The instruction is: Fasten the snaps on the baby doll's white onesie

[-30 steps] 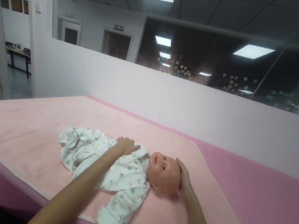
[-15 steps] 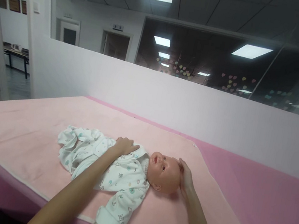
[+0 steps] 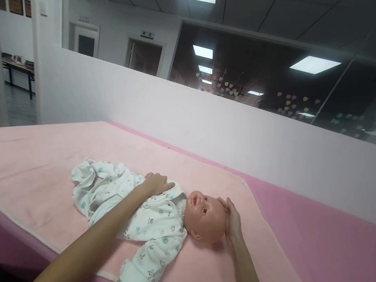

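Note:
A baby doll (image 3: pixel 205 218) lies on its back across the pink pad, its bald head to the right and its legs to the left. It wears a white printed baby suit (image 3: pixel 155 224) with a turned-back cuff on the near sleeve. My left hand (image 3: pixel 156 185) rests palm down on the doll's chest, fingers laid over the cloth. Against the top of the doll's head lies my right hand (image 3: pixel 232 218), its fingers stretched along the crown. The far arm of the doll is mostly hidden behind my left hand.
The light pink pad (image 3: pixel 52 152) covers most of a darker pink mattress (image 3: pixel 324 231). A low white wall (image 3: pixel 229 128) runs along the far side, with a dark window (image 3: pixel 274 78) above it. Beyond the doorway at left stands a table (image 3: pixel 20 67).
My right hand's fingers have moved slightly up and over the crown of the doll's head. My left hand stays on the chest. The view has shifted very slightly.

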